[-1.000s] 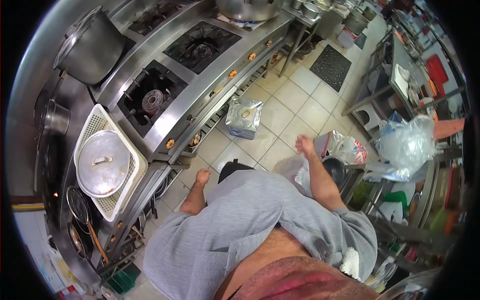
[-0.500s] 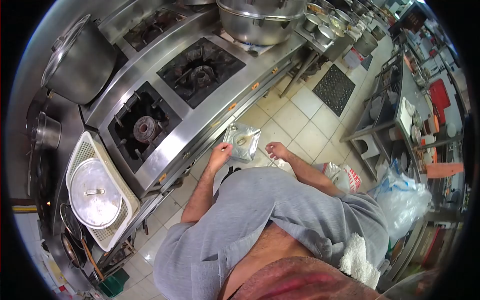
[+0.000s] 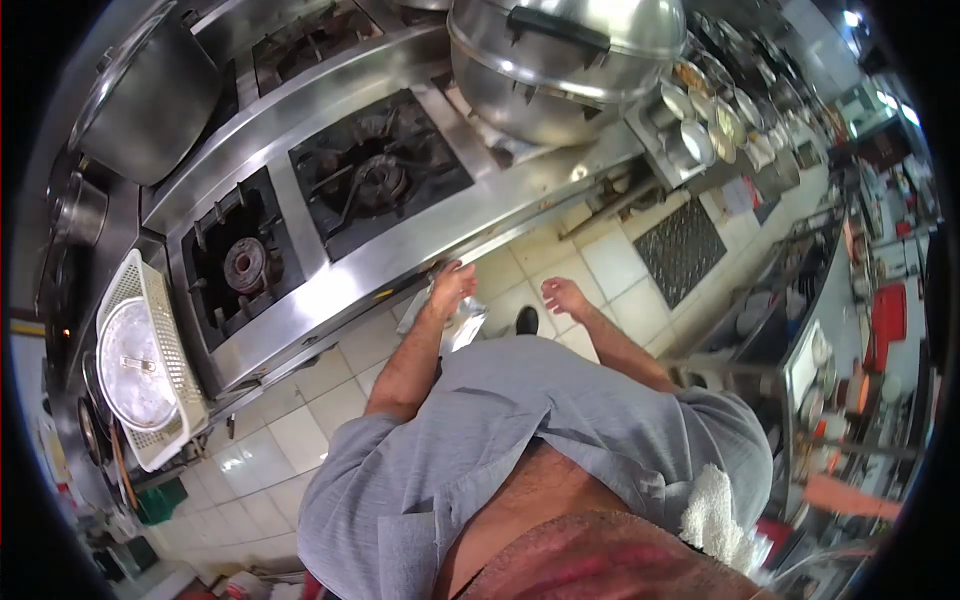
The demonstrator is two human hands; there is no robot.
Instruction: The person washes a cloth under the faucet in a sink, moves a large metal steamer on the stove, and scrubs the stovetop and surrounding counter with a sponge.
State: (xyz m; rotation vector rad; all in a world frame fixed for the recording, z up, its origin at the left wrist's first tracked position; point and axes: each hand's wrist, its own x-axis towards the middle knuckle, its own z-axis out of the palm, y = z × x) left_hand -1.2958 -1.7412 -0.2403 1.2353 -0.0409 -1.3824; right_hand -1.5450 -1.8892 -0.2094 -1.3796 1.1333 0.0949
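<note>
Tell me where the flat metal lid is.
In the head view, the flat metal lid lies at the left, on the white perforated basket, beside a gas burner.

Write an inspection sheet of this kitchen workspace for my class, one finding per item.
Surface: steel stove top with burners.
Things at hand: shiny object below the left hand, partly hidden.
Clutter: round lid in a pale basket; large pot beyond the burners.
Hands: left hand's contact unclear; right hand with fingers curled, no held thing visible.
Cables: nothing seen.
Surroundings: tiled floor, dark mat; seemingly another person's forearm at far right.
</note>
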